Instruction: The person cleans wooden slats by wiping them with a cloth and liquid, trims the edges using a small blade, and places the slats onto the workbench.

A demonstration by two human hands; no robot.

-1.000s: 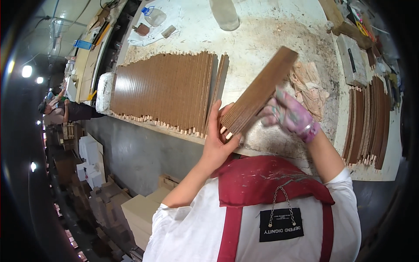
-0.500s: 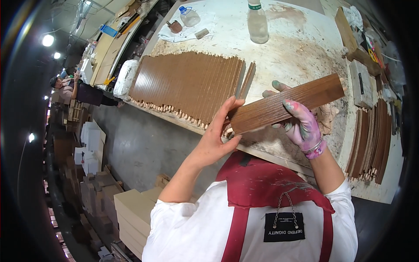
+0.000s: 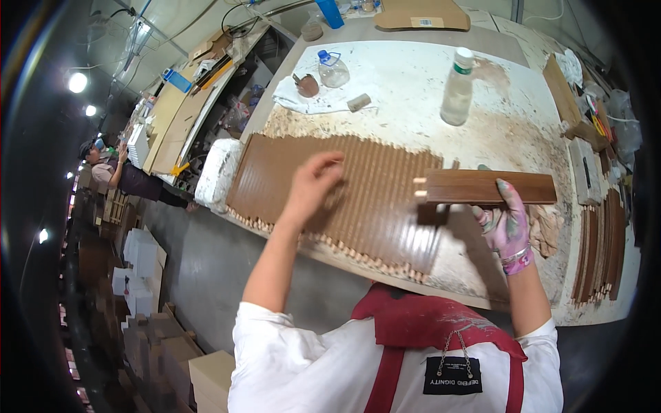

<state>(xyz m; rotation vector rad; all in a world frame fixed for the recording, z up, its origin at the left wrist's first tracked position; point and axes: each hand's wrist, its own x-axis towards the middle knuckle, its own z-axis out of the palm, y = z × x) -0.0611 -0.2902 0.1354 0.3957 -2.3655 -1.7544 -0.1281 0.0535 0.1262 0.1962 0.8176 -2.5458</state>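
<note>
Slat held over the desk (image 3: 413, 89)
My right hand (image 3: 507, 224) grips a brown slat (image 3: 489, 187); left hand (image 3: 313, 186), fingers loosely curled and holding nothing, hovers over the slat row (image 3: 372, 199).

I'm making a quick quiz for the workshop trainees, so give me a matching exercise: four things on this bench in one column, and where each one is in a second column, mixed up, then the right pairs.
Things:
1. Brown slat with dowel pegs
2. Row of brown slats
3. Clear plastic bottle
4. Stack of curved slats

Places:
A. Standing upright on the far part of the table
B. At the table's right edge
C. Under the left hand
D. Held level in the right hand

Pairs: 1-D, 2-C, 3-A, 4-B
</note>
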